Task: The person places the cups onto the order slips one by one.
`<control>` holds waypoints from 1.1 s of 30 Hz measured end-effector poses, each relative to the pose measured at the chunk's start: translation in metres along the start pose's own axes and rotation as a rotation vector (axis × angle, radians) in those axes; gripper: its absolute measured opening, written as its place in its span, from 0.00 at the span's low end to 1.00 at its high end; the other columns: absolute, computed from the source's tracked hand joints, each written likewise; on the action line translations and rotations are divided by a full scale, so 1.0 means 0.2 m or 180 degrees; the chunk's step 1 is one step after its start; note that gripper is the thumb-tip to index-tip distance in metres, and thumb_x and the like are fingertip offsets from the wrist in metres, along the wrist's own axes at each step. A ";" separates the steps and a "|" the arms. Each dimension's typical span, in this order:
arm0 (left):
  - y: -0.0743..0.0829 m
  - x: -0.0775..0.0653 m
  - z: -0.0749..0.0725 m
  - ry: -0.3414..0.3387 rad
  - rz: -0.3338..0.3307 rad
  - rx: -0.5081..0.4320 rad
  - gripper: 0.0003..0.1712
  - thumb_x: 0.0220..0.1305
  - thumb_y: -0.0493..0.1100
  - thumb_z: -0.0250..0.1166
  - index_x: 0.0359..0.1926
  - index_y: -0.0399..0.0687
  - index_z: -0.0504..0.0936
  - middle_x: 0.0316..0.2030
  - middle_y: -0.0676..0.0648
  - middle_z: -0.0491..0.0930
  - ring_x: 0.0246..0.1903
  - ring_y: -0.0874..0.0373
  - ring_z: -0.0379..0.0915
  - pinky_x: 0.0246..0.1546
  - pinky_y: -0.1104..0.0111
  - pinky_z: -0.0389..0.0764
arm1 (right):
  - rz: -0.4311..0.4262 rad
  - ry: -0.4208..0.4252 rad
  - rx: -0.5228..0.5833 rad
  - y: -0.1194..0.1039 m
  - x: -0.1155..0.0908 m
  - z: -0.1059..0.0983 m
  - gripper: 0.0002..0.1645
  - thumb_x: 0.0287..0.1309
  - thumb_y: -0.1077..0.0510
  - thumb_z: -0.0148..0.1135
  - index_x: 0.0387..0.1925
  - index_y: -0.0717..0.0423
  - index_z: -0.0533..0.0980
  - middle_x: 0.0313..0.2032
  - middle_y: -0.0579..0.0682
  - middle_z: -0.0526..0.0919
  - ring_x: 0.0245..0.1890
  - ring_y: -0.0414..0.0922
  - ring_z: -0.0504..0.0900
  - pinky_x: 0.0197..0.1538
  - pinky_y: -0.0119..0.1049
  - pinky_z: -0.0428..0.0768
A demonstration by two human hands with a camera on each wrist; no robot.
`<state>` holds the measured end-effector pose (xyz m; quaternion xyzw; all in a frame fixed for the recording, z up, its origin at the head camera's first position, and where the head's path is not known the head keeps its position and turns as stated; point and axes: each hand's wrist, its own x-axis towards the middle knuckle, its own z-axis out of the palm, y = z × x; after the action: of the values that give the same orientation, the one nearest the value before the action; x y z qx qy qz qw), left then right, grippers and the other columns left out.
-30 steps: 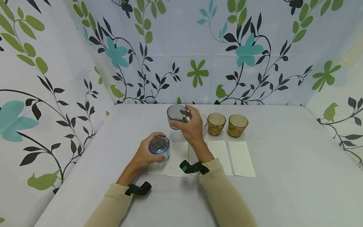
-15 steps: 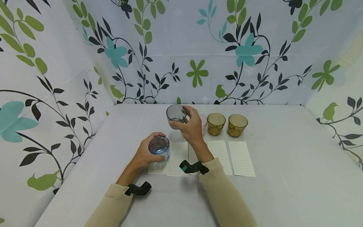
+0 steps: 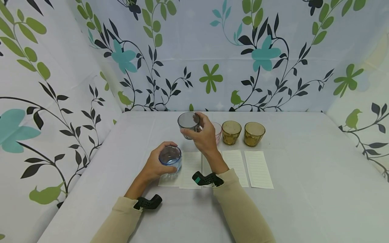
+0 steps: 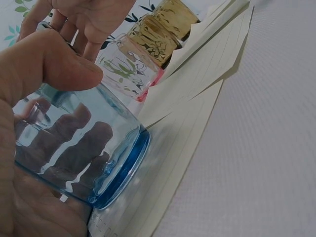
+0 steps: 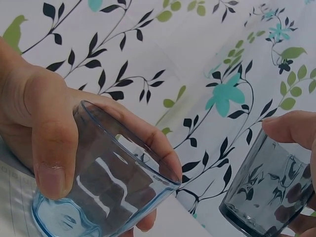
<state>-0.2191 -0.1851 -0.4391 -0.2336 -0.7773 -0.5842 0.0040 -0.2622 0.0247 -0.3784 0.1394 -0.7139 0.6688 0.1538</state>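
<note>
My left hand (image 3: 154,164) grips a clear blue drinking glass (image 3: 174,161), fingers and thumb wrapped round its sides. In the left wrist view the blue base of this glass (image 4: 123,170) shows right over the lined paper. Farther back, my right hand (image 3: 207,135) holds a smoky grey glass (image 3: 189,122) by its side, thumb in front and fingers behind. Both glasses have their mouths up in the head view. Behind the right hand stands a pink-tinted glass (image 3: 218,131), partly hidden by it. Two amber glasses (image 3: 231,133) continue that row to the right.
Several lined paper slips (image 3: 259,170) lie side by side in front of the glass row, some covered by the hands and the blue glass. A white cloth covers the table (image 3: 307,175). Patterned curtains (image 3: 188,44) hang behind and at both sides.
</note>
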 end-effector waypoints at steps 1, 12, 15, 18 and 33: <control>0.00 0.00 0.00 0.0000 0.0004 0.0002 0.48 0.39 0.28 0.74 0.66 0.38 0.69 0.59 0.45 0.77 0.59 0.44 0.72 0.62 0.43 0.69 | 0.0006 -0.0010 0.0013 0.00 0.00 0.00 0.48 0.50 0.58 0.77 0.71 0.63 0.65 0.63 0.58 0.77 0.64 0.51 0.76 0.67 0.52 0.72; 0.00 0.00 0.00 -0.0007 0.0006 -0.0002 0.47 0.39 0.29 0.75 0.65 0.39 0.69 0.58 0.44 0.77 0.57 0.45 0.73 0.61 0.46 0.71 | 0.0022 -0.0166 0.0159 -0.01 -0.01 -0.01 0.48 0.52 0.58 0.77 0.71 0.62 0.64 0.63 0.58 0.77 0.63 0.57 0.77 0.65 0.50 0.74; 0.00 0.00 0.00 -0.0009 0.0004 -0.0019 0.47 0.39 0.28 0.74 0.66 0.39 0.69 0.58 0.44 0.77 0.57 0.44 0.73 0.61 0.45 0.71 | 0.0013 -0.0170 0.0133 -0.01 -0.01 -0.01 0.48 0.52 0.58 0.77 0.71 0.63 0.64 0.62 0.58 0.77 0.62 0.56 0.78 0.63 0.49 0.76; 0.00 0.00 0.00 -0.0014 -0.0001 -0.0023 0.47 0.39 0.28 0.74 0.66 0.39 0.69 0.58 0.44 0.77 0.57 0.44 0.72 0.61 0.44 0.70 | -0.0025 -0.0147 0.0130 -0.02 -0.02 -0.02 0.47 0.51 0.58 0.77 0.70 0.63 0.65 0.61 0.57 0.78 0.61 0.56 0.78 0.62 0.49 0.77; -0.01 0.00 -0.01 -0.0011 0.0061 0.0020 0.47 0.39 0.29 0.75 0.66 0.37 0.69 0.58 0.43 0.77 0.57 0.44 0.73 0.61 0.45 0.71 | -0.0221 -0.0036 0.0219 -0.05 -0.03 -0.05 0.45 0.48 0.60 0.78 0.67 0.62 0.68 0.56 0.59 0.80 0.57 0.59 0.80 0.57 0.48 0.80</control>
<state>-0.2201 -0.1865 -0.4401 -0.2420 -0.7769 -0.5813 0.0091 -0.2526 0.0331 -0.3713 0.1730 -0.6860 0.6865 0.1680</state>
